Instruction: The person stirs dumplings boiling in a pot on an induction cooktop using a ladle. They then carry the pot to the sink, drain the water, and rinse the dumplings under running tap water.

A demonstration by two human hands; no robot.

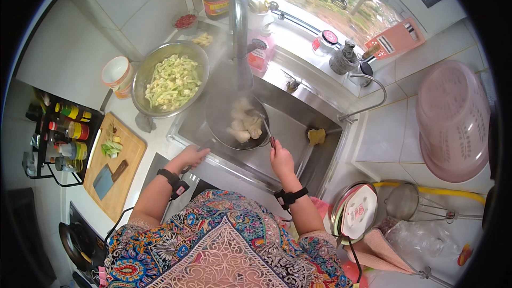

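A dark pan sits in the steel sink under the faucet, with steam above it. Pale chicken pieces lie in the pan. My left hand is closed around the pan's dark handle, near the sink's front edge. In my right hand is the dark handle of a metal utensil, whose head reaches among the chicken pieces; its exact shape is hidden by steam and meat.
Left of the sink stand a steel bowl of cut cauliflower, stacked bowls and a cutting board bearing a cleaver. A yellow sponge lies in the sink's right corner. A pink soap bottle stands behind.
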